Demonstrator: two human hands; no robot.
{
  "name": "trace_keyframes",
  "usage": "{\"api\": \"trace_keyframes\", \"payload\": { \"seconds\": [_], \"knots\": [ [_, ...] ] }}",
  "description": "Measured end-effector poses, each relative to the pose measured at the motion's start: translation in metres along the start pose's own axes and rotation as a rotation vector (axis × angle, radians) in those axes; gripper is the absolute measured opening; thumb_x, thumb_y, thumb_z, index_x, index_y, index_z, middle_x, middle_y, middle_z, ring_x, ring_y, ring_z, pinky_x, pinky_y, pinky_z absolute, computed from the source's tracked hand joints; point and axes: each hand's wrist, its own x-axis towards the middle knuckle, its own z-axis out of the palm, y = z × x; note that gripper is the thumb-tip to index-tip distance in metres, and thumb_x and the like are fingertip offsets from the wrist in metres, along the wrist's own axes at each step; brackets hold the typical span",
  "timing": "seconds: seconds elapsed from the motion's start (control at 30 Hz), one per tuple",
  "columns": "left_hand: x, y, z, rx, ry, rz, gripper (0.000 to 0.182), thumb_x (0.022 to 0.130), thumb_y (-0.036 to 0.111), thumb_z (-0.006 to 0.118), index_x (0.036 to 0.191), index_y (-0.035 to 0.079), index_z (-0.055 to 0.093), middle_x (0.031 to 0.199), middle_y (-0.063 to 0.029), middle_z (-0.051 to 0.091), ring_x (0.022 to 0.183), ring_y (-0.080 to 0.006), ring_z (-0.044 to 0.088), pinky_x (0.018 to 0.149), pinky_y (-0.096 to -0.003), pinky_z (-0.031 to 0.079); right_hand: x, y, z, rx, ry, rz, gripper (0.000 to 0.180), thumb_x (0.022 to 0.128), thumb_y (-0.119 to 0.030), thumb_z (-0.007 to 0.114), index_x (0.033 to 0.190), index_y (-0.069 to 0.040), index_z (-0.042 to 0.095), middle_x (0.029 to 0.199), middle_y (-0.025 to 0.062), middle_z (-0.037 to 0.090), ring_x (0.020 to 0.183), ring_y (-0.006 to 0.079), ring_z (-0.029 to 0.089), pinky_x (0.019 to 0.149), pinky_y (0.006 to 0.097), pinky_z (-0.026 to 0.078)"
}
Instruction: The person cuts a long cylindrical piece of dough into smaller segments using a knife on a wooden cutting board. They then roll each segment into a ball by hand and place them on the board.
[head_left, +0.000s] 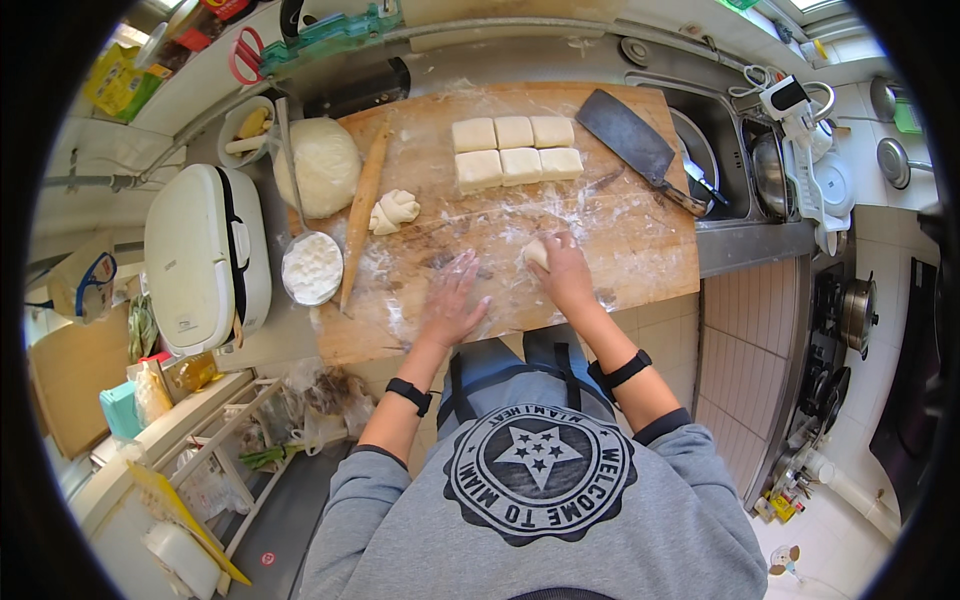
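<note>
My right hand (562, 268) curls around a small piece of dough (536, 254) on the floured wooden board (645, 262). Flat on the board near its front edge lies my left hand (455, 296), fingers apart, holding nothing. Two rows of cut dough blocks (517, 152) sit near the back. At the left are a folded, shaped piece of dough (394, 211), a wooden rolling pin (367, 202) and a large ball of dough (322, 169). A cleaver (626, 139) rests at the back right, its handle reaching past the board's edge.
A bowl of flour (313, 268) stands by the board's left edge, a long metal utensil (289, 154) reaching into it. Farther left is a white electric cooking appliance (199, 259). The sink (731, 150), holding metalware, and a white dish rack (814, 187) are at the right.
</note>
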Motion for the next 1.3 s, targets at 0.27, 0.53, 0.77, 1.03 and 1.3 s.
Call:
{"api": "trace_keyframes", "payload": {
  "seconds": [0.27,0.53,0.77,1.03,1.3],
  "knots": [
    [0.035,0.051,0.042,-1.12,-0.185,-0.623,0.07,0.092,0.03,0.073,0.147,0.0,0.042,0.141,-0.0154,0.054,0.128,-0.0238,0.054,0.109,-0.0359,0.04,-0.016,-0.002,-0.013,1.603,-0.258,0.561,0.054,0.088,-0.021,0.078,0.134,-0.006,0.056,0.119,0.0084,0.066,0.108,0.0165,0.063,0.089,0.0303,0.052],
    [0.05,0.064,0.024,-0.791,-0.381,-0.448,0.069,0.084,0.019,0.08,0.141,-0.002,0.048,0.133,-0.016,0.061,0.124,-0.021,0.058,0.106,-0.035,0.045,-0.038,0.016,-0.035,0.561,-0.305,0.017,0.067,0.075,-0.017,0.083,0.134,-0.001,0.055,0.121,0.0231,0.065,0.113,0.0373,0.064,0.097,0.0415,0.05],
    [0.038,0.042,0.007,-0.088,-0.14,-0.123,0.071,0.088,0.029,0.072,0.147,0.001,0.043,0.147,-0.0244,0.046,0.141,-0.0348,0.041,0.119,-0.0485,0.028,-0.03,0.027,-0.021,0.654,0.271,0.288,0.058,0.074,-0.009,0.085,0.124,-0.001,0.057,0.109,0.0152,0.067,0.102,0.0272,0.066,0.089,0.0358,0.051],
    [0.03,0.037,0.054,0.112,-0.308,-0.126,0.076,0.093,0.021,0.056,0.154,-0.008,0.021,0.162,-0.0263,0.019,0.152,-0.0405,0.015,0.124,-0.0508,0.01,-0.009,-0.002,0.02,0.515,0.253,0.102,0.062,0.077,-0.011,0.081,0.132,-0.002,0.054,0.112,0.0196,0.067,0.103,0.0387,0.064,0.091,0.0433,0.051],
    [0.007,0.022,0.019,-0.113,-0.063,-0.12,0.085,0.082,0.007,0.059,0.157,-0.002,0.019,0.161,-0.0258,0.025,0.149,-0.0406,0.024,0.124,-0.0475,0.015,-0.03,0.017,0.025,0.472,0.188,-0.14,0.062,0.071,-0.003,0.075,0.129,-0.007,0.055,0.124,0.0205,0.061,0.116,0.0416,0.057,0.096,0.0467,0.049]
  ]
}}
